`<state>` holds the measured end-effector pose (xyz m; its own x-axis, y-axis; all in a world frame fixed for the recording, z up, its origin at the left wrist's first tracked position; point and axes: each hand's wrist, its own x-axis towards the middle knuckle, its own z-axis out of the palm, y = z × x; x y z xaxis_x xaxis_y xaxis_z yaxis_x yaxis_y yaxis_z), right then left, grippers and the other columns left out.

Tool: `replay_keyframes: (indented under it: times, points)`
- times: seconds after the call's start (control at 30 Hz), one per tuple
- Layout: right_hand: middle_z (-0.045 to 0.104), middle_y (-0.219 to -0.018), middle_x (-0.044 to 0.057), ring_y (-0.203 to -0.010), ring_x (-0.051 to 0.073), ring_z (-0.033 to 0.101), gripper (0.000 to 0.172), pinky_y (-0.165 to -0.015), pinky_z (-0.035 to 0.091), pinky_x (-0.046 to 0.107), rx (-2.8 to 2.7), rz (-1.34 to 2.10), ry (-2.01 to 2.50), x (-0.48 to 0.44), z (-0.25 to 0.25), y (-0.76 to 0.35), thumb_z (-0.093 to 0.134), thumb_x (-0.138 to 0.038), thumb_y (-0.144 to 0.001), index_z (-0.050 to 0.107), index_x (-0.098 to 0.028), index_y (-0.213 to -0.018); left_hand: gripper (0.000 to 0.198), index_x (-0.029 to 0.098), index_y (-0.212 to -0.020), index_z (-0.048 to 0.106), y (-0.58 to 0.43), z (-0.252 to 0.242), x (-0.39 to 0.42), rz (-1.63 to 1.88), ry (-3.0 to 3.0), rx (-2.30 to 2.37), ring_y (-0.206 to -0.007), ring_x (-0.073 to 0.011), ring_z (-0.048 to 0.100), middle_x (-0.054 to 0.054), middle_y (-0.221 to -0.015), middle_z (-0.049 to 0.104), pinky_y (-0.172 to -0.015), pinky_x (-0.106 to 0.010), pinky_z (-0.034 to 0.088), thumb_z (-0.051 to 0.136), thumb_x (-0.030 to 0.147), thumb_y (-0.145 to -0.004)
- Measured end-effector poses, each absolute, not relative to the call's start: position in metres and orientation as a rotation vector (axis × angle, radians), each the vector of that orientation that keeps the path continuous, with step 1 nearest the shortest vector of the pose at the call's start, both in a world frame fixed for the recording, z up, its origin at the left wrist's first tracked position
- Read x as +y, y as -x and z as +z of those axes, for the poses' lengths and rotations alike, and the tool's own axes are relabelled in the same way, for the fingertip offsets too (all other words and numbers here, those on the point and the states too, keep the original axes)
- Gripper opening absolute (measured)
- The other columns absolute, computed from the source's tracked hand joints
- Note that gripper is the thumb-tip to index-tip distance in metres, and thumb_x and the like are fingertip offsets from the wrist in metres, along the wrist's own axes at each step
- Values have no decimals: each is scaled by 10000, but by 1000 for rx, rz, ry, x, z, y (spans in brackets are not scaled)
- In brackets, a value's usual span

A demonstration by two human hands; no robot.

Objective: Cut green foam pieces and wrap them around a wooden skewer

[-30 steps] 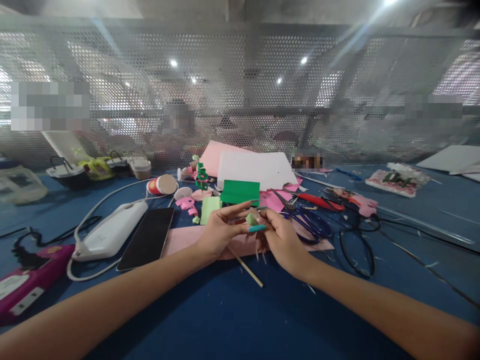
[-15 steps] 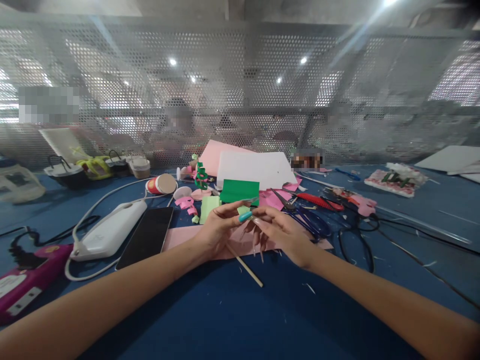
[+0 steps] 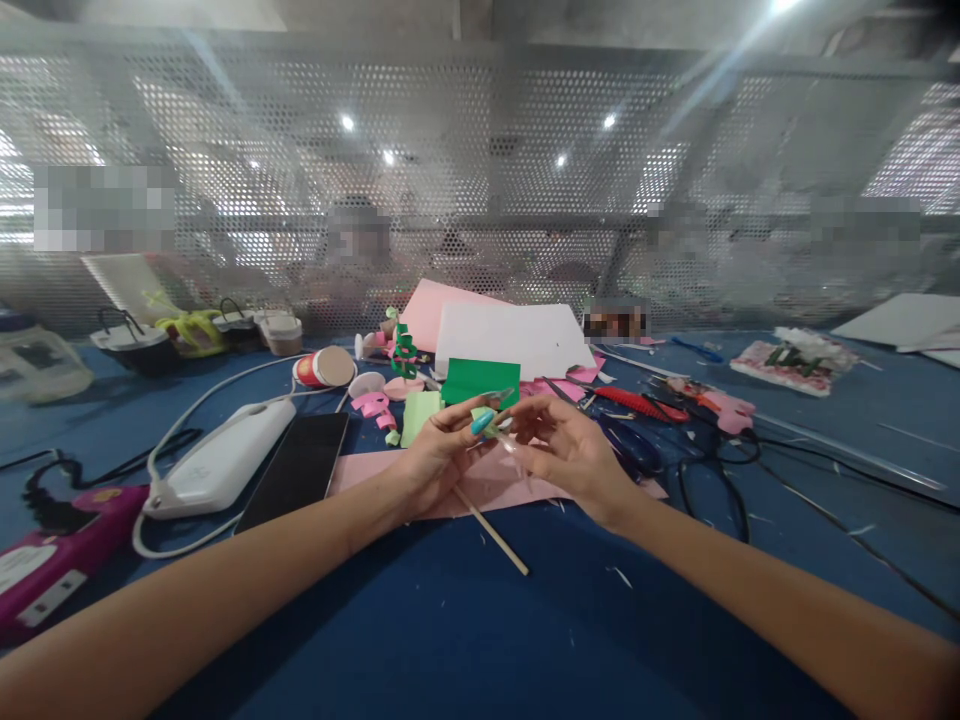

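Note:
My left hand [image 3: 442, 450] pinches a small light green paper piece [image 3: 487, 420] between thumb and fingers. My right hand [image 3: 559, 450] meets it from the right, its thumb and fingertips closed at the piece's edge. Under both hands lies a pink paper strip [image 3: 367, 472]. A thin wooden stick [image 3: 499, 538] slants from the strip onto the blue table. Just beyond the hands are a dark green paper [image 3: 481, 380] and a light green paper [image 3: 421, 418].
White sheets [image 3: 514, 340] lie behind. To the left are a black phone [image 3: 296, 475], a white power bank [image 3: 225, 460] and a purple power strip [image 3: 75, 550]. Red-handled pliers [image 3: 637, 402], dark blue scissors [image 3: 634, 445] and cables are on the right.
My right hand's fingers have curled up and inward around the light green piece, where they hung lower before. The piece shows more between my fingertips.

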<state>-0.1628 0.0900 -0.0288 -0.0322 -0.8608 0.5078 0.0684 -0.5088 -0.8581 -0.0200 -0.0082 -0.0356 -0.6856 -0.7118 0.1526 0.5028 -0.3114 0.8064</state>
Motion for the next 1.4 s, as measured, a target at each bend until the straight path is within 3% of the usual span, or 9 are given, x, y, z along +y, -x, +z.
replay_keyframes:
  times: [0.2, 0.4, 0.6, 0.9, 1.17, 1.27, 1.4]
  points:
    - [464, -849, -8, -696, 113, 463, 408, -610, 418, 258, 956, -1646, 1744, 85, -35, 169, 667, -126, -697, 494, -249, -1045, 369, 261, -974, 661, 20, -37, -12, -2075, -328, -1077, -881, -159, 640, 10, -941, 696, -803, -321, 482, 745, 151, -632]
    - [513, -936, 26, -753, 138, 505, 354, -642, 446, 278, 1116, -1623, 1948, 84, -36, 171, 678, -187, -736, 546, -251, -1058, 402, 247, -1008, 642, 20, -36, -12, -2108, -286, -1121, -971, -203, 613, -17, -990, 680, -835, -342, 467, 758, 192, -627]
    - [533, -879, 30, -745, 156, 517, 163, -672, 457, 315, 1119, -1641, 1997, 83, -29, 173, 637, -259, -807, 648, -288, -967, 397, 242, -971, 658, 19, -37, -13, -2176, -239, -1200, -978, -209, 600, -23, -1018, 675, -834, -344, 467, 788, 245, -595]
    - [577, -897, 30, -844, 163, 552, 128, -706, 468, 301, 1001, -1614, 1747, 80, -25, 174, 651, -295, -790, 622, -233, -898, 324, 230, -946, 667, 17, -32, -9, -2226, -271, -1161, -1042, -208, 571, -22, -1024, 670, -938, -408, 410, 760, 211, -636]
    - [502, -709, -22, -564, 88, 468, 234, -516, 423, 235, 928, -1512, 1337, 78, -26, 173, 687, -349, -740, 545, -189, -835, 264, 186, -869, 698, 18, -37, -11, -2184, -267, -1176, -890, -168, 627, -20, -892, 708, -889, -371, 455, 771, 173, -616]
    - [517, -785, 4, -620, 105, 487, 208, -549, 432, 250, 929, -1508, 1407, 80, -25, 174, 634, -347, -785, 534, -197, -889, 266, 200, -891, 694, 18, -37, -11, -2178, -252, -1163, -897, -168, 630, -19, -916, 706, -886, -370, 456, 759, 183, -633]
    - [518, -949, 44, -779, 155, 502, 250, -678, 449, 305, 1005, -1540, 1872, 83, -25, 180, 611, -261, -785, 527, -236, -1019, 268, 248, -954, 666, 16, -36, -13, -2185, -245, -1138, -1021, -183, 595, -11, -1039, 674, -925, -384, 426, 715, 210, -693]
